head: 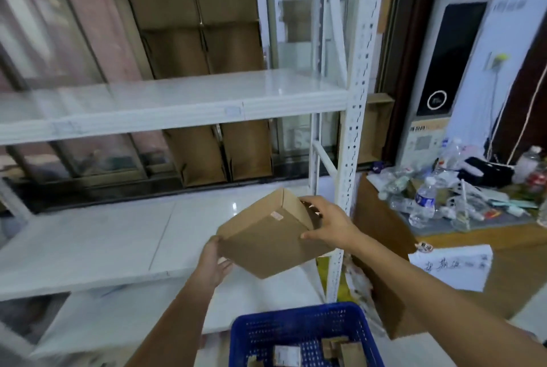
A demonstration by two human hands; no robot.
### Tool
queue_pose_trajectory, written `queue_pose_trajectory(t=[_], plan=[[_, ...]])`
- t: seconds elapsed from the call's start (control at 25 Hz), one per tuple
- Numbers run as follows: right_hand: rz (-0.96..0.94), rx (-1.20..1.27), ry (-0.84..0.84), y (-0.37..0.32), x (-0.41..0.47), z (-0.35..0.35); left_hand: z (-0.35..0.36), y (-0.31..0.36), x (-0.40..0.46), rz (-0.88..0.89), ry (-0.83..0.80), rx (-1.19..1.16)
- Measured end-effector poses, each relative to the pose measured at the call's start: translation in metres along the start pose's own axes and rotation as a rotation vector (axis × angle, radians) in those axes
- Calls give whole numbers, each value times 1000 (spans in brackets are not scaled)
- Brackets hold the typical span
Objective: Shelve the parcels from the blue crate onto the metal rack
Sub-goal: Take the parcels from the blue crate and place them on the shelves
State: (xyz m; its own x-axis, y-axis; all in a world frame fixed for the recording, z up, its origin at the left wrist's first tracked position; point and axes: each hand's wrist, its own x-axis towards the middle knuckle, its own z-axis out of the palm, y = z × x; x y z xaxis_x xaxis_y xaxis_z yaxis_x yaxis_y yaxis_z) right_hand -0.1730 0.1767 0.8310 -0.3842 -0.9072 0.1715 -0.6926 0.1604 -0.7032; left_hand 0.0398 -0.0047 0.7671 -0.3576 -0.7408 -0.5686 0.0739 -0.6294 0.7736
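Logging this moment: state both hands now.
Left hand: holds the brown cardboard parcel box at its left corner.
Right hand: fingers grip the same box.

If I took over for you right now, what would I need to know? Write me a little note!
Left hand: holds the cardboard box at its left corner, fingers under it.
Right hand: grips the box's right side.
The box is tilted, in the air in front of the metal rack, over its lower white shelf; it is not set down yet.
The blue crate is below, near you, with several small parcels inside.
Done: no parcels show on the two shelves in view.
Left: set this box on a shelf, then shelve the ones in the crate.
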Motion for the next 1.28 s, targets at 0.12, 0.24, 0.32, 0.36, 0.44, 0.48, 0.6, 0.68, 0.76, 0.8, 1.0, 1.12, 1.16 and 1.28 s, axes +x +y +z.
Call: queue_pose_trajectory(t=[0.12, 0.24, 0.32, 0.36, 0.44, 0.48, 0.6, 0.68, 0.76, 0.8, 1.0, 1.12, 1.16, 1.28], plan=[[69, 320, 60, -21, 2, -45, 31, 56, -53, 115, 21, 45], [146, 646, 100, -22, -3, -79, 48, 92, -93, 274, 33, 126], [216, 891, 87, -18, -6, -90, 50, 107, -109, 371, -31, 300], [248, 992, 82, -15, -8, -93, 49, 113, -118, 398, -90, 416], [294, 1151, 87, -12, -10, -96, 47, 123, -133, 416, -207, 596], [320, 1212, 91, -13, -10, -96, 47, 128, -141, 433, -228, 637], [428, 1186, 79, -29, -4, -95, 58, 146, -166, 627, -198, 622], [563, 1061, 55, -52, 1, -102, 71, 163, -186, 818, -148, 729], [690, 1116, 11, -76, 5, -113, 85, 173, -204, 1088, -33, 1017], [721, 1185, -20, -88, 7, -118, 90, 175, -212, 1235, 16, 1154], [642, 1220, -224, -148, 6, -139, 100, 169, -240, 1695, 74, 1427], [585, 1209, -215, -172, 6, -153, 98, 169, -251, 1764, 31, 1389], [589, 1200, -209, -177, 5, -158, 97, 171, -255, 1765, 18, 1411], [568, 1078, -199, -184, -1, -173, 98, 175, -266, 1658, -52, 1422]])
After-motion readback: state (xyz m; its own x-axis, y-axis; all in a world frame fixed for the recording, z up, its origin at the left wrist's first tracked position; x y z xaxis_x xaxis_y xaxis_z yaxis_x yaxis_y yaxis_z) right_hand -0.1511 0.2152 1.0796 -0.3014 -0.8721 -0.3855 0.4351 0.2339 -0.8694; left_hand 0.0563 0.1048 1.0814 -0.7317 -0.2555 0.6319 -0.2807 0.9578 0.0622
